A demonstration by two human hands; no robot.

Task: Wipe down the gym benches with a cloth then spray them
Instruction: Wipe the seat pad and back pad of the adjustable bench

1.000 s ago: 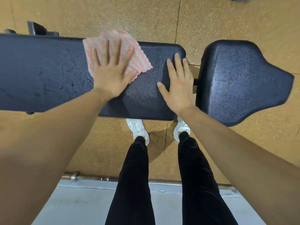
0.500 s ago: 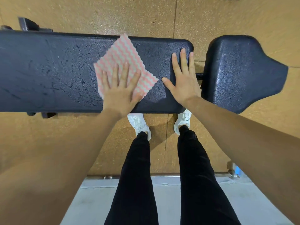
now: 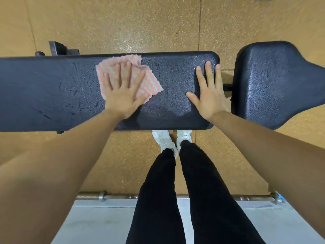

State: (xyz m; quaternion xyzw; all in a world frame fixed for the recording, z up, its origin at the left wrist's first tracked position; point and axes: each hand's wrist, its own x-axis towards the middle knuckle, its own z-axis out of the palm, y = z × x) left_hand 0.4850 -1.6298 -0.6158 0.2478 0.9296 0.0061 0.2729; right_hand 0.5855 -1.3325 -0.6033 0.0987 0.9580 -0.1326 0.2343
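Left hand (image 3: 121,95): your fingers are straight and spread, palm flat on the cloth (image 3: 151,83). The hand presses the cloth down and does not grip it.
Right hand (image 3: 209,95): fingers apart and flat on the gym bench (image 3: 44,88) near its right end, holding nothing. It has kept this bracing position over the last second.
Cloth position: pink-striped, lying on the long pad left of centre. Its far corner reaches the far edge of the pad, and one corner looks folded over.
Change, stroke direction: half a second ago the cloth sat nearer the middle of the pad width. You have pushed it out to the far edge again, which reads as a back-and-forth wiping stroke.
Change, lateral travel: the cloth was just beside your right thumb. It is now well apart from it, so the wipe is moving left along the pad.
Surface condition: dark streaks show on the pad left of the cloth. You cannot tell from this view whether they are moisture or wear.
Task meaning: wiping appears to be in progress, with the stretch near your right hand probably covered.
Outstanding: the left length of the pad, the seat pad (image 3: 272,85) to the right, and the spray step. No spray bottle is in view.
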